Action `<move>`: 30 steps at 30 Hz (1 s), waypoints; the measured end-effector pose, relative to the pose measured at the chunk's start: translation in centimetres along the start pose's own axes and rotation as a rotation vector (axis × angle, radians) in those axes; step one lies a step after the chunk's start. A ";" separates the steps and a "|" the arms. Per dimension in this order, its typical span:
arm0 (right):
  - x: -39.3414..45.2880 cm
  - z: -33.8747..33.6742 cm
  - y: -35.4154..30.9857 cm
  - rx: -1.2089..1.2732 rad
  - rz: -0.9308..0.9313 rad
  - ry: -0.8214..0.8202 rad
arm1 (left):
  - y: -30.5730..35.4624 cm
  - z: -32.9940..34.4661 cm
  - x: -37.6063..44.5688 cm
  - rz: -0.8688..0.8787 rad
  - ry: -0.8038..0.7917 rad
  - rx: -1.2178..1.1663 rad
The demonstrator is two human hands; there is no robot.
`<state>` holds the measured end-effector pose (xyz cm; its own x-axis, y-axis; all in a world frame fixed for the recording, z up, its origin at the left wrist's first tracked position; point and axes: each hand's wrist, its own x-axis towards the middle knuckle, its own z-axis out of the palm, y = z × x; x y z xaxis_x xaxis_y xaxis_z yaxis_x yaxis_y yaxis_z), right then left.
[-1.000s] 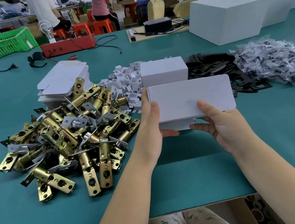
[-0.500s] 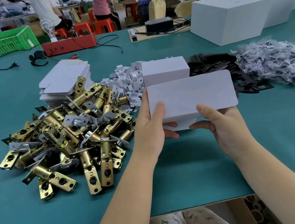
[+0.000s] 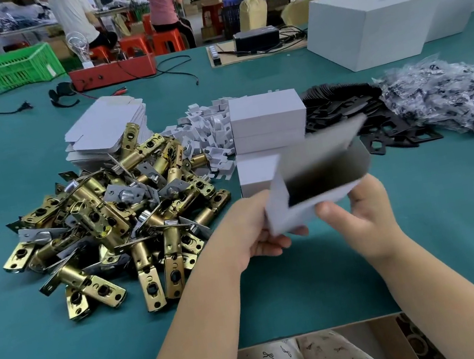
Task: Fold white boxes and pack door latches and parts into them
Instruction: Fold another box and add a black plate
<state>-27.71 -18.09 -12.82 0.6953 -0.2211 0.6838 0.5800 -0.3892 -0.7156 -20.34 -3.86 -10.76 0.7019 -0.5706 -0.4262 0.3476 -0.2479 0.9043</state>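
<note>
Teal matting covers the table (image 3: 283,304), above which the left hand (image 3: 250,227) and right hand (image 3: 359,214) each grip a motion-blurred, half-opened white box (image 3: 317,177). Left lies the pile of brass door latches (image 3: 116,219); beyond, closed white boxes (image 3: 267,123), flat box blanks (image 3: 106,126) and black plates (image 3: 360,113). Far off, seated workers are cut off by the frame's top.

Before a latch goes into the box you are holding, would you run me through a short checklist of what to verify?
1. Both hands hold the white box, left hand and right hand: ok.
2. Box popped open, dark hollow showing: ok.
3. Bottom flaps tucked: cannot tell, blurred.
4. Box empty inside: cannot tell.
5. Brass latches piled within the left hand's reach: ok, probably.
6. A hand free to pick a latch: not ok.
</note>
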 end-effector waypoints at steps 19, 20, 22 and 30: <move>0.2 0.5 0.1 -0.095 0.148 -0.033 | -0.1 -0.4 -0.2 0.626 0.251 -0.018; 0.1 0.5 0.2 -0.122 0.132 -0.030 | -0.2 -0.4 -0.3 0.637 0.273 0.013; 0.0 0.5 0.4 -0.210 0.082 -0.045 | -0.2 -0.4 -0.5 0.646 0.294 0.008; -0.1 0.7 0.5 -0.274 0.126 -0.038 | 0.0 -0.1 -1.0 0.656 0.437 0.006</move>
<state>-27.20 -17.64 -13.34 0.7726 -0.2514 0.5830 0.3559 -0.5889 -0.7256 -20.97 -3.25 -10.38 0.9439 -0.2422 0.2245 -0.2245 0.0280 0.9741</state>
